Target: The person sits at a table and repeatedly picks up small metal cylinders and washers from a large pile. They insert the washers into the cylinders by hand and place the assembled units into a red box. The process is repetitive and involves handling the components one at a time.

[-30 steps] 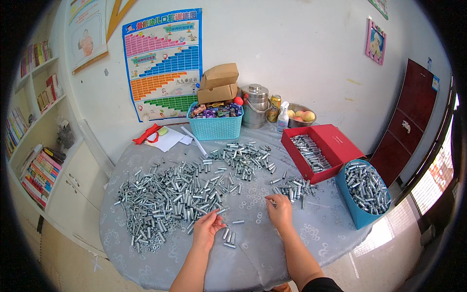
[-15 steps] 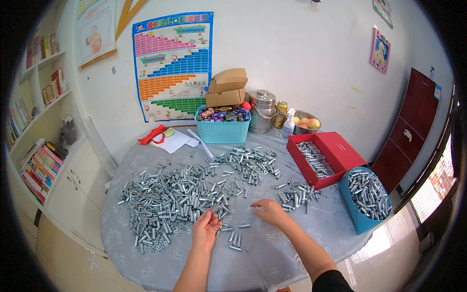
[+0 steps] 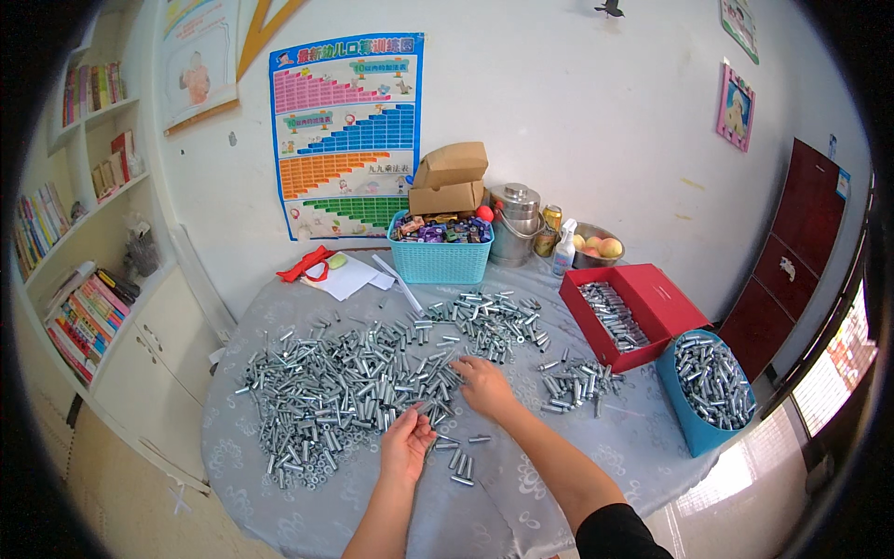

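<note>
A wide heap of small silvery metal tubes (image 3: 326,382) covers the left and middle of the table. My left hand (image 3: 407,447) is at the heap's near right edge, palm turned up and fingers curled together. Something small and shiny seems to be at its fingertips, too small to make out. My right hand (image 3: 486,387) reaches to the right side of the heap, fingertips apart and touching the tubes there. Several loose tubes (image 3: 461,463) lie just right of my left hand. A smaller pile of tubes (image 3: 579,384) lies farther right.
A red box (image 3: 596,321) and a blue bin (image 3: 694,401), both with metal pieces, stand at the right. At the back are a light-blue basket (image 3: 438,264), a steel pot (image 3: 515,224), a spray bottle (image 3: 563,250), a fruit bowl (image 3: 615,261) and papers (image 3: 349,279).
My right hand has moved left and away from me, from over the bare cloth to the heap's right side. My left hand stays near the heap's edge, and the view has shifted slightly.
</note>
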